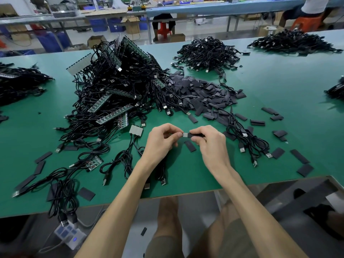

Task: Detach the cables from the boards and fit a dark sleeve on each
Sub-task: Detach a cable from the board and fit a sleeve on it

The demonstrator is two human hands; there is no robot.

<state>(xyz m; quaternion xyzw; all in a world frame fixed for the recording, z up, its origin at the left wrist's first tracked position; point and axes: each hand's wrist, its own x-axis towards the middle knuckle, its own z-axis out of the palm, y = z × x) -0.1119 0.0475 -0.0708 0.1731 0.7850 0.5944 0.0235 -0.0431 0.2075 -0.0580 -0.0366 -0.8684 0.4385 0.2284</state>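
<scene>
The dark sleeve hangs just above the near part of the green table, pinched in the fingers of our right hand. Its mouth meets the pale tip of a cable that our left hand pinches between thumb and forefinger, so we judge it barely started on. Behind lie a big heap of boards with cables attached and a mound of loose sleeves, while the far cable heaps look finished; much seems left
</scene>
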